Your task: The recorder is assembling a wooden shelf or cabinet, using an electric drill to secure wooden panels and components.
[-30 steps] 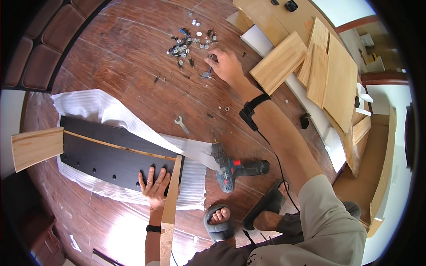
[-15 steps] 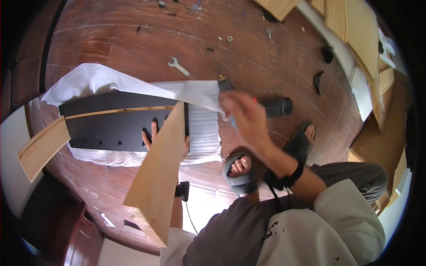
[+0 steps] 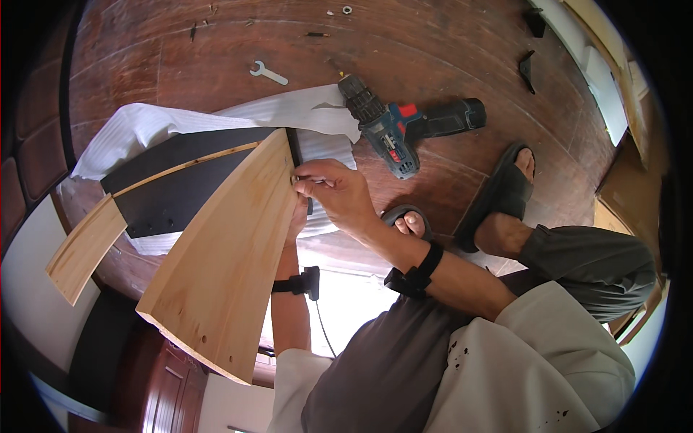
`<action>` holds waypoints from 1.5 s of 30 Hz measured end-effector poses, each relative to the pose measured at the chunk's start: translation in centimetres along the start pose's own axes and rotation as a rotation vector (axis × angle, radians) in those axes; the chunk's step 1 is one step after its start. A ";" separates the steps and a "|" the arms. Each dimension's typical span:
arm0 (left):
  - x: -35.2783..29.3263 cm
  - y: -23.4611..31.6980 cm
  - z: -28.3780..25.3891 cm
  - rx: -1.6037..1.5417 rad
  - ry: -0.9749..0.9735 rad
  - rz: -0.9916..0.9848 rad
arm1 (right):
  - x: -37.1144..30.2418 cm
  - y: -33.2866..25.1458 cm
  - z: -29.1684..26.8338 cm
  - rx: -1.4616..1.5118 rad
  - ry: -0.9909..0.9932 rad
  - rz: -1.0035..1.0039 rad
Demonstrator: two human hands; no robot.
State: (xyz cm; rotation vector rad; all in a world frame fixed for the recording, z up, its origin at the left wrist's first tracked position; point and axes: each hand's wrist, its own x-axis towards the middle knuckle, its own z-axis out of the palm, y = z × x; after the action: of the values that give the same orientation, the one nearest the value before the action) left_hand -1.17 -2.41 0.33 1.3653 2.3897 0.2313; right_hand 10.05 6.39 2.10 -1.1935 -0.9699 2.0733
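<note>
A pale wooden board (image 3: 224, 252) stands up on a black panel (image 3: 170, 184), its wide face towards me. My left hand (image 3: 297, 218) is at the board's right edge, mostly behind it, so its fingers are hidden. Thumb and fingers of my right hand (image 3: 333, 189) are pinched together against the board's face near its far end. A small greyish thing shows at those fingertips, too small to name. Under the panel lies white foam sheet (image 3: 137, 148). Another wooden board (image 3: 88, 247) joins the panel's left end, and a thin wooden strip (image 3: 184, 167) runs along it.
A blue and black cordless drill (image 3: 390, 133) lies on the floor beyond my right hand. An open-end wrench (image 3: 269, 72), a nut (image 3: 347, 10) and other small hardware are scattered farther off. Black brackets (image 3: 527, 71) and boards lie at right. My sandalled foot (image 3: 498, 195) is nearby.
My right hand has moved left from over the drill to the board, its fingers now pinched. The board looks turned more face-on, and my left fingers are now hidden behind it.
</note>
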 end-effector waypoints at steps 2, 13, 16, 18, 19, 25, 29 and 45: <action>-0.3 -0.3 0.4 -0.228 0.027 -0.027 | 0.2 0.3 0.0 -0.008 0.008 0.031; -0.8 -2.4 2.5 -0.206 0.076 0.085 | 0.7 -0.3 0.0 0.103 -0.050 0.165; -1.8 -4.5 3.3 -0.288 0.117 0.106 | 0.7 -0.1 0.4 0.108 -0.054 0.152; -1.5 -3.8 3.1 -0.340 0.113 0.108 | 1.3 -0.1 -0.4 0.115 -0.156 0.181; -1.0 -2.5 2.5 -0.360 0.149 0.139 | 1.4 -0.1 -1.1 0.111 -0.148 0.183; -0.3 -0.8 1.3 -0.169 0.220 0.171 | 1.0 -1.5 -0.6 -0.199 -0.124 0.156; -0.5 -2.8 3.6 -0.347 0.066 0.018 | 1.2 -1.7 -1.0 -0.351 -0.163 0.042; 0.2 1.3 0.9 0.065 0.366 0.098 | 5.3 -10.9 -14.7 -1.642 -0.298 -0.596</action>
State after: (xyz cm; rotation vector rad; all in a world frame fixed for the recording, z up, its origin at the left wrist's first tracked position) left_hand 0.10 -1.62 -0.16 1.5881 2.6435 0.4712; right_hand 21.85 21.33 3.21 -0.8891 -2.9162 0.6710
